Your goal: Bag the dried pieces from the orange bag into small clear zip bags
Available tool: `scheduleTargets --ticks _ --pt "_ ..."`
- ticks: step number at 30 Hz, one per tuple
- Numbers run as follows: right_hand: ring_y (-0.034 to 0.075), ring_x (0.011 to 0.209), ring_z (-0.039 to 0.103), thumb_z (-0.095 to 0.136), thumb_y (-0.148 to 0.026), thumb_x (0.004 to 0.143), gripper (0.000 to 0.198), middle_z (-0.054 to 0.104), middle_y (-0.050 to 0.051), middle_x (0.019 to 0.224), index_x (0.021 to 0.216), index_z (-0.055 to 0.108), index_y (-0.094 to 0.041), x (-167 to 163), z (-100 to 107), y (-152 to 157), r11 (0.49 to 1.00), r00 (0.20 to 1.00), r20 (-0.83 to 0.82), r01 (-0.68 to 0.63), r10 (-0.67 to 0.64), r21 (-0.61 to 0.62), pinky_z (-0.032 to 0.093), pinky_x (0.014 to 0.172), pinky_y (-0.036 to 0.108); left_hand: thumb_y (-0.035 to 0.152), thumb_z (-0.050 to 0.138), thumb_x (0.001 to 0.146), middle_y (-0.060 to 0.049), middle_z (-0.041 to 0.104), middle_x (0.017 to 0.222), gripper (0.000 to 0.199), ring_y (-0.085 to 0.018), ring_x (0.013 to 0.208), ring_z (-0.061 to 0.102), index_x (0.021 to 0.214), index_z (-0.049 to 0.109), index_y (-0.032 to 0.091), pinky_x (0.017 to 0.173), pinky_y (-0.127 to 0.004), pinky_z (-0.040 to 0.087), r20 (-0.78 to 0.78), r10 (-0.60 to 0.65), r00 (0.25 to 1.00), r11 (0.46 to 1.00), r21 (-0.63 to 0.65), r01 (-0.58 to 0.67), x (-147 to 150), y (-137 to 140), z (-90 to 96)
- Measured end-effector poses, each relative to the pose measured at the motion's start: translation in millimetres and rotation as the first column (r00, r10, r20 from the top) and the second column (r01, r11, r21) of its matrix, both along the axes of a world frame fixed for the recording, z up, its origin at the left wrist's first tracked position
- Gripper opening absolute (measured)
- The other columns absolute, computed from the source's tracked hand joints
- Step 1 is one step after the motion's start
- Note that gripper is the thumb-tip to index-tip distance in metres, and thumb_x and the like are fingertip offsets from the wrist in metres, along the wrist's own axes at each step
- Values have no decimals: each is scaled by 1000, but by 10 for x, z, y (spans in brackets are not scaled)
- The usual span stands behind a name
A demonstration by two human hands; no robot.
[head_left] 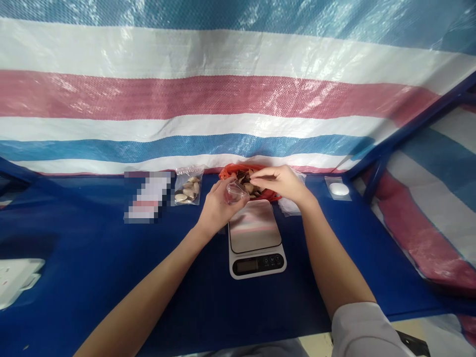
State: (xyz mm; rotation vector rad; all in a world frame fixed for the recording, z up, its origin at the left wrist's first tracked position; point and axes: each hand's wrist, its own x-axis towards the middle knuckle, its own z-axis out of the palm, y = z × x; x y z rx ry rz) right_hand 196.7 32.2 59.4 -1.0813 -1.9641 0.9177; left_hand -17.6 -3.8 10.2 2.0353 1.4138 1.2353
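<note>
My left hand (220, 204) grips a small clear plastic bag (235, 192) just above the back edge of a white kitchen scale (256, 233). Behind it lies a crumpled red plastic bag (227, 171), full of brown and tan dried pieces (245, 178). Over the right side of that bag, my right hand (280, 183) has its thumb and fingers drawn together in a pinch. Whatever sits between those fingertips is too small to make out. The scale's steel plate holds nothing, and its display looks dark.
Left of the red bag is a zip bag (188, 188) with several pale pieces, beside a blurred-out item (148, 196). Clear bags (290, 206) lie under my right wrist. A white round object (338, 189) rests at right, a white power strip (18, 280) at left.
</note>
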Motion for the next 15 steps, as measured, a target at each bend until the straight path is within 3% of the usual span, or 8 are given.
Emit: scheduleTargets --ticks 4,8,15 --pt "20 88 72 68 -28 87 19 79 3 99 99 81 -24 56 -28 41 994 970 229 59 -79 94 52 81 31 47 75 77 -10 72 117 54 -28 112 68 122 64 20 99 -42 55 22 17 1000 1000 0 -17 -66 -8 -1" --pt "19 80 68 63 -27 89 19 78 2 91 97 81 -26 -63 -97 51 979 870 477 26 -122 201 45 71 29 48 74 79 -10 72 119 54 -28 113 68 123 63 19 99 -42 55 39 18 999 1000 9 -19 -105 -12 -21" --pt "20 89 66 59 -29 92 20 76 3 102 98 78 -27 -237 -156 34 959 788 586 24 -192 282 40 70 29 46 74 81 -12 71 123 56 -28 116 67 127 62 17 101 -43 54 54 25 998 1000 0 -25 -185 -10 -56"
